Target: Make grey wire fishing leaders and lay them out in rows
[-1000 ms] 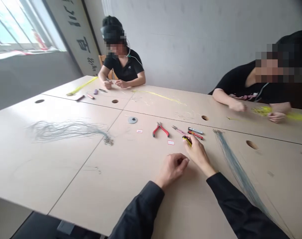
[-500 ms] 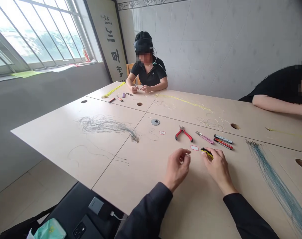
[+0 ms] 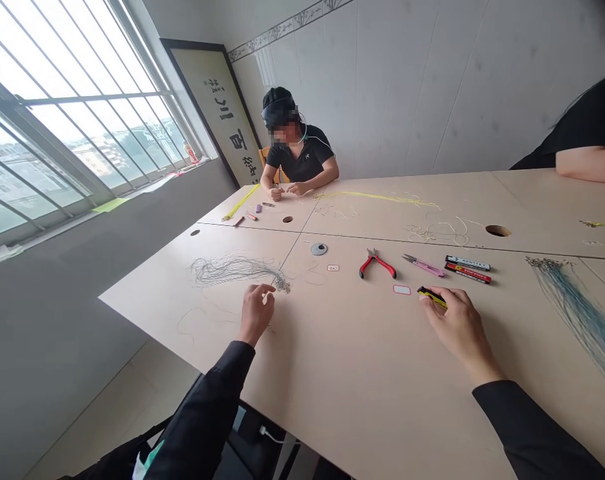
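My left hand is at the metal-tipped end of a bundle of thin grey cords. Its fingers are loosely curled, with thumb and forefinger a little apart; I see nothing between them, and contact with the bundle is unclear. My right hand grips a small black-and-yellow stick-like tool, its black end pointing left; its exact kind is unclear. Just left of that tool lies a red-bordered white label. Red-handled pliers and pink-handled snips lie beyond it.
Two markers lie behind my right hand, and a blue-green cord bundle is at the right. A grey round cap and a cable hole interrupt the table. A person sits opposite; another is at the right.
My left hand has moved left, away from my right hand, to the grey cord bundle. My right hand still holds the black-and-yellow tool. The view has tilted and shifted.
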Demonstrator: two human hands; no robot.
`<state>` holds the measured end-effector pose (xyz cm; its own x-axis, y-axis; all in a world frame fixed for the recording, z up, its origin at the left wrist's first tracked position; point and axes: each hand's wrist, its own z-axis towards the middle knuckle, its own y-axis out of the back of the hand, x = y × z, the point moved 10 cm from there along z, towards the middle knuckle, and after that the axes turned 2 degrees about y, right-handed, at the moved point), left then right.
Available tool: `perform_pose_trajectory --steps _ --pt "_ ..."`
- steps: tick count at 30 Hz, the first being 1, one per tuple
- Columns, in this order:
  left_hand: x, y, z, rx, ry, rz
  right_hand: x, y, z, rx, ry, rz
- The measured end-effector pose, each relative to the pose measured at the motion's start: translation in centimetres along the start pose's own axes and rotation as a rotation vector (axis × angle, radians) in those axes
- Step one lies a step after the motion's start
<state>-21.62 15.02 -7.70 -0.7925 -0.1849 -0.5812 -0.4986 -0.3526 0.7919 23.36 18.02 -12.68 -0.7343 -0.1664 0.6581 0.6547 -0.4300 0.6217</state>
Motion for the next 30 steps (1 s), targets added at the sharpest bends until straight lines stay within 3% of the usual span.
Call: perform_pose_trajectory --steps 5,21,26,30 --pt "-1.0 -1.4 0.3 0.048 -0.094 0.087 -0.2 0.5 0.0 -0.029 -0.026 0.055" --pt "-1.4 -1.1 0.6 0.018 -0.137 0.236 -0.3 1.1 0.2 -0.072 -0.072 0.179" --pt "-0.9 0.6 0.3 0.025 -0.139 0.252 -0.1 1.3 0.1 -0.085 -0.068 0.188" --pt "0.0 2.5 -1.2 0.135 -0.185 0.276 -0.2 1.3 0.1 -0.081 -0.08 0.193"
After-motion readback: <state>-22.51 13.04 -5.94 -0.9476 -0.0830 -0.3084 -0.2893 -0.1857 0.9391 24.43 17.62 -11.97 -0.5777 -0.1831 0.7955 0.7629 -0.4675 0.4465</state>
